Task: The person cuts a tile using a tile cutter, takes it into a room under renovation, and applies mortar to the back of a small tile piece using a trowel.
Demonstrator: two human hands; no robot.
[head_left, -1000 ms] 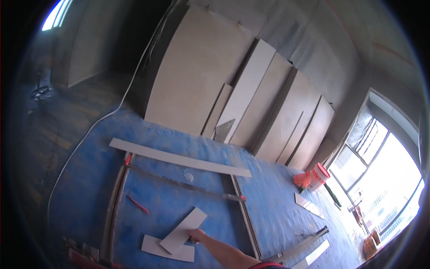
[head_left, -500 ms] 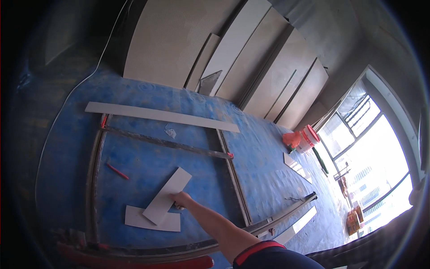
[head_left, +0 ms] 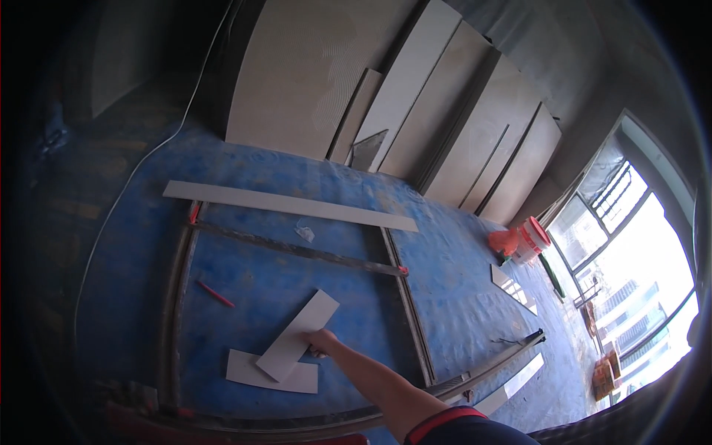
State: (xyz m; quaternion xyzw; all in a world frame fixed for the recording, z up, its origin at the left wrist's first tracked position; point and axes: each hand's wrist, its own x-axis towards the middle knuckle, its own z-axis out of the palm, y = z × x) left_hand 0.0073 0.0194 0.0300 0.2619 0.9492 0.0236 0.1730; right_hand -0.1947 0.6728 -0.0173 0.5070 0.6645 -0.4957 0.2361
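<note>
Currently, your right hand [head_left: 320, 343] edge-grips the upper panel [head_left: 298, 336]; tilting could scratch the lower panel [head_left: 300, 377], left of that hand. Left hand: not visible.

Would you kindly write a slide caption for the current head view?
Right hand gripping a pale strip, which overlaps a second pale piece in view, above blue floor covering.

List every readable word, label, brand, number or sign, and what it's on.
None readable.
White strip in the right hand: no text visible.
White strip under it: no text visible.
White-and-red bucket: any print too small to read.
Orange-brown stack by the window: too blurred to tell.
</note>
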